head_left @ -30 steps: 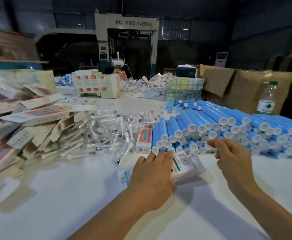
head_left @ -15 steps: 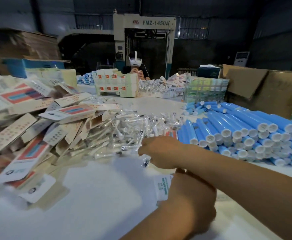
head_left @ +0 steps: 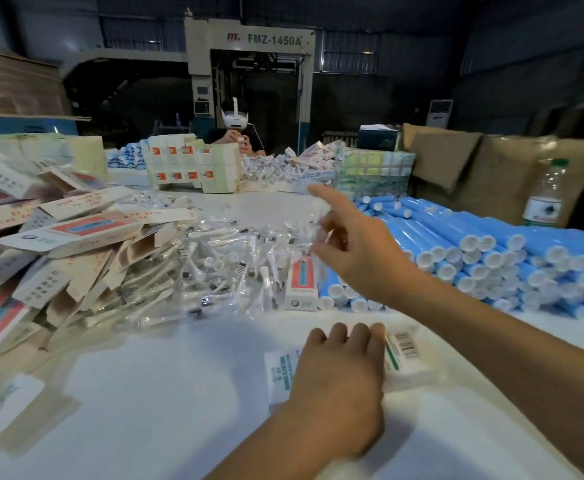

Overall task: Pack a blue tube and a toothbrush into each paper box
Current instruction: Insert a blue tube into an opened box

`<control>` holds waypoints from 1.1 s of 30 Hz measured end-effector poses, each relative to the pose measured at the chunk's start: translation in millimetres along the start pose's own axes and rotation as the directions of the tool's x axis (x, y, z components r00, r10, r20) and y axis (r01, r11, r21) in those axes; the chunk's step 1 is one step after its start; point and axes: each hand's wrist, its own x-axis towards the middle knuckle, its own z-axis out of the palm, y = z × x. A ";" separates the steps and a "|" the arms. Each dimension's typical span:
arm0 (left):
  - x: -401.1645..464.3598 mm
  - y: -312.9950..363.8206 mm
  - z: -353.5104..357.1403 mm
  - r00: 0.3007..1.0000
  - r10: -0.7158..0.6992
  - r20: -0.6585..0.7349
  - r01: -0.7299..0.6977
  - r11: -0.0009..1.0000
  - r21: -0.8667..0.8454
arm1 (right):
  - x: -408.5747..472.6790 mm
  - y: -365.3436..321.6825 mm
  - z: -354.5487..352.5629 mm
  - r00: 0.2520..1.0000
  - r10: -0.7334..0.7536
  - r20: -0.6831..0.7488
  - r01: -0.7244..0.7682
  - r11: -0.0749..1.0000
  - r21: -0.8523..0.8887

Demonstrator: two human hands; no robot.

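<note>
Factory packing hall: FMZ-1450A machine [head_left: 249, 81] at back; before it, surface [head_left: 179, 393] heaped with flat cartons [head_left: 68, 233], blue tubes [head_left: 474, 247].

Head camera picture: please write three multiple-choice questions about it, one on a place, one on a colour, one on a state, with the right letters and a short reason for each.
1. Where does the pile of blue tubes lie on the table?
A. on the right side
B. on the left side
C. under the flat boxes

2. What colour are the tube caps?
A. red
B. white
C. black

3. What is the left hand doing?
A. lifting a water bottle
B. hanging free above the table
C. resting on a paper box

Answers:
1 A: the tubes are stacked to the right of the wrapped toothbrushes.
2 B: every visible tube end is white.
3 C: its fingers lie on top of the box, which lies on the table, while the right hand reaches over the toothbrushes.
</note>
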 end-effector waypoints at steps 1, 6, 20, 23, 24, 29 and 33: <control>-31.8 -22.0 -0.3 0.991 -0.028 -0.134 0.042 0.994 0.101 | -13.2 6.5 -20.3 0.989 0.057 -0.136 -0.041 0.992 0.123; -55.2 1.6 2.6 0.962 -0.177 -0.209 0.154 0.981 -0.121 | -84.7 42.4 -77.5 0.686 0.505 -0.524 -0.148 0.802 0.579; -51.0 -2.0 8.1 0.902 -0.326 -0.283 0.300 0.945 -0.131 | -114.5 55.2 -39.8 0.661 0.719 -0.216 -0.424 0.595 0.682; -50.5 -0.9 7.5 0.904 -0.313 -0.290 0.289 0.949 -0.124 | -116.9 51.8 -36.2 0.698 0.669 -0.256 -0.463 0.694 0.551; -50.1 -0.7 8.0 0.901 -0.318 -0.297 0.289 0.948 -0.136 | -118.1 51.2 -35.1 0.703 0.655 -0.276 -0.472 0.720 0.509; -51.9 2.1 4.8 0.885 -0.328 -0.331 0.276 0.941 -0.195 | -122.8 40.6 -23.8 0.804 0.472 -0.362 -0.473 0.876 0.093; -52.9 -8.0 2.2 0.862 -0.377 -0.340 0.299 0.918 -0.262 | -124.9 32.3 -28.1 0.846 0.347 -0.405 -0.366 0.930 0.032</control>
